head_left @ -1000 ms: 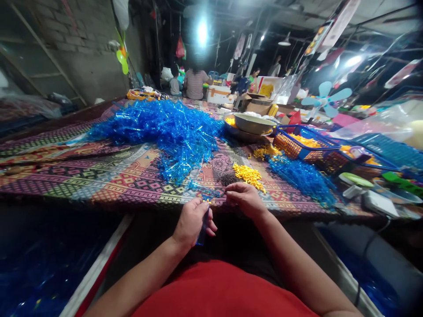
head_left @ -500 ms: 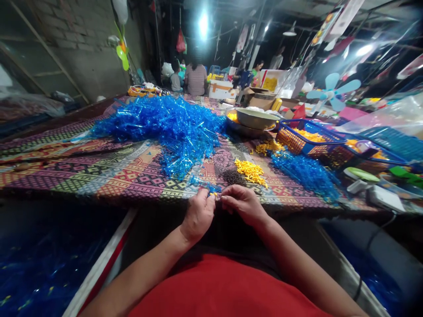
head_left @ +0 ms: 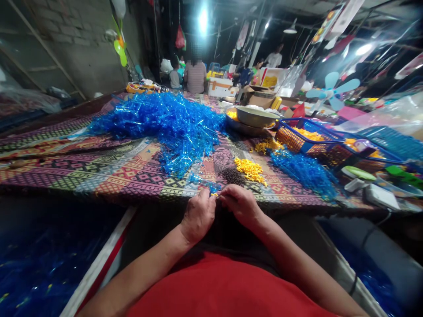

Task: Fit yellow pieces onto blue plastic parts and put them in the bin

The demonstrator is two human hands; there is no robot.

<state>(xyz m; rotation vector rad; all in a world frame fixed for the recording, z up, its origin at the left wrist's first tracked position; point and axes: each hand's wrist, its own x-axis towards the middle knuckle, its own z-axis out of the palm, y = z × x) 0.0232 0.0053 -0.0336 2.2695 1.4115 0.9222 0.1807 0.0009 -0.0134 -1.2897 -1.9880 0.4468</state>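
Observation:
At the near table edge, my left hand (head_left: 199, 216) is closed around a small clear-blue plastic piece (head_left: 215, 188). A tiny yellow plastic part (head_left: 214, 194) shows at its fingertips. My right hand (head_left: 242, 206) is pinched right beside that yellow part; whatever sits between its fingertips is too small to make out. Just beyond the hands lie a pile of small dark beads (head_left: 233, 176) and a pile of yellow plastic parts (head_left: 250, 171). A large heap of clear-blue plastic pieces (head_left: 158, 116) spreads over the patterned cloth (head_left: 109, 169), with a smaller blue pile (head_left: 302, 174) to the right.
Stacked metal bowls (head_left: 254, 118) and a blue basket (head_left: 309, 136) of yellow parts stand at the right. A light-blue fan (head_left: 331, 91) is behind them, a white device (head_left: 381, 197) with a cable at the near right. Bins of blue pieces (head_left: 42, 264) flank my lap. People sit farther back.
My right hand has moved slightly left and up, its fingertips now closer to the yellow part. The left hand keeps its grip. A person in white at the back shows more clearly.

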